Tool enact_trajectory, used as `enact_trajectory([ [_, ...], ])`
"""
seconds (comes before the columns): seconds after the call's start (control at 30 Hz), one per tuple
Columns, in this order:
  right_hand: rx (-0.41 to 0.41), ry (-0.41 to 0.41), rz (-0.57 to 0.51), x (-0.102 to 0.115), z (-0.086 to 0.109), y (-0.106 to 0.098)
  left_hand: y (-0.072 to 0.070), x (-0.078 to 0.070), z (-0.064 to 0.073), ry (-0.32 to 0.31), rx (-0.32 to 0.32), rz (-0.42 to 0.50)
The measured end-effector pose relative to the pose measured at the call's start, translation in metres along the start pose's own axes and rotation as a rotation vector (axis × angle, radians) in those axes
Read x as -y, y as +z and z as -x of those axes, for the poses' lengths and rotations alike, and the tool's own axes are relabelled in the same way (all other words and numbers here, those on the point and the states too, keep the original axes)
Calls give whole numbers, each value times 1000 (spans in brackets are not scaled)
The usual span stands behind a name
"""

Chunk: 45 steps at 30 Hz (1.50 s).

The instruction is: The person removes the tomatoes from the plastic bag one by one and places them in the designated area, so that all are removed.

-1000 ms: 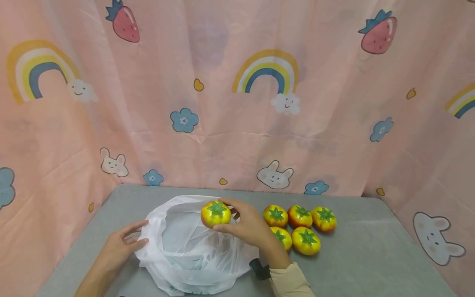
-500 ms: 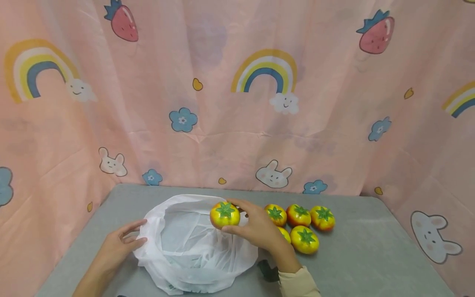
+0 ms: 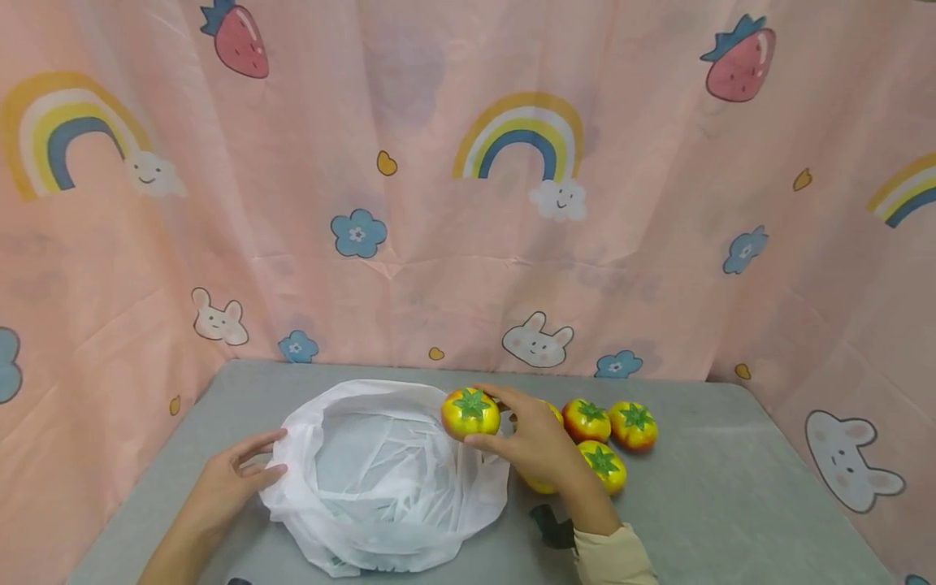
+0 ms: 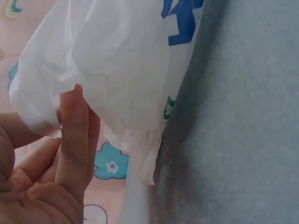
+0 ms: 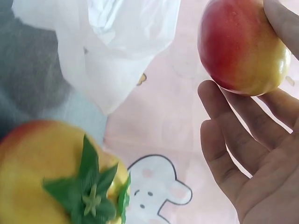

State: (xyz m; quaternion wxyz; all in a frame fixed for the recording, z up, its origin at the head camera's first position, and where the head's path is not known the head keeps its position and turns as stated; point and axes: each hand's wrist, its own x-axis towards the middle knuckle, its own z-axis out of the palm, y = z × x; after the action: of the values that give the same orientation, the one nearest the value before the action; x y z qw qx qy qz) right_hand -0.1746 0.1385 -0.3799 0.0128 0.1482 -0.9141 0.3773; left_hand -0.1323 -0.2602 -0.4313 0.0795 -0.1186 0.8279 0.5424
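Observation:
My right hand (image 3: 541,439) holds a yellow-red tomato (image 3: 470,413) with a green star-shaped top, above the right rim of a white plastic bag (image 3: 292,487). In the right wrist view the tomato (image 5: 243,46) sits between the thumb and fingers, its red and yellow side showing. My left hand (image 3: 223,483) grips the bag's left rim; in the left wrist view the thin plastic (image 4: 126,60) drapes over its fingers. The bag's mouth is spread wide, and its inside shows only folds. Several more tomatoes (image 3: 634,426) lie to the right, two partly hidden by my right hand.
The grey table (image 3: 731,504) carries the bag and the tomatoes. A pink patterned curtain (image 3: 439,301) hangs behind it and at both sides. One tomato (image 5: 42,168) lies close under the right wrist.
My right hand has moved to the right with the tomato, from over the bag's mouth to its right rim. The left hand keeps its hold on the bag.

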Motion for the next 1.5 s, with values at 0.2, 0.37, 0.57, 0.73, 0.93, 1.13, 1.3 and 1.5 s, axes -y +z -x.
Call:
enact_trajectory([
  [0.2,-9,12,33,-7,4,-6,1,1,0,-3,1,18],
  [0.37,-12,24,42,-14,6,-12,1,2,-1,4,2,14],
  [0.57,-14,36,95,-21,10,-21,2,3,-1,10,4,10],
  [0.73,-22,53,128,-28,15,-28,3,4,-2,33,7,46],
  [0.93,-24,66,143,-34,24,-38,3,5,0,60,7,75],
  [1.13,-17,94,172,-40,30,-50,3,5,-1,60,0,63],
  [1.3,-30,121,205,-49,35,-59,3,6,-3,53,-1,60],
  [1.5,-35,158,214,-59,44,-69,4,7,-3,59,5,68],
])
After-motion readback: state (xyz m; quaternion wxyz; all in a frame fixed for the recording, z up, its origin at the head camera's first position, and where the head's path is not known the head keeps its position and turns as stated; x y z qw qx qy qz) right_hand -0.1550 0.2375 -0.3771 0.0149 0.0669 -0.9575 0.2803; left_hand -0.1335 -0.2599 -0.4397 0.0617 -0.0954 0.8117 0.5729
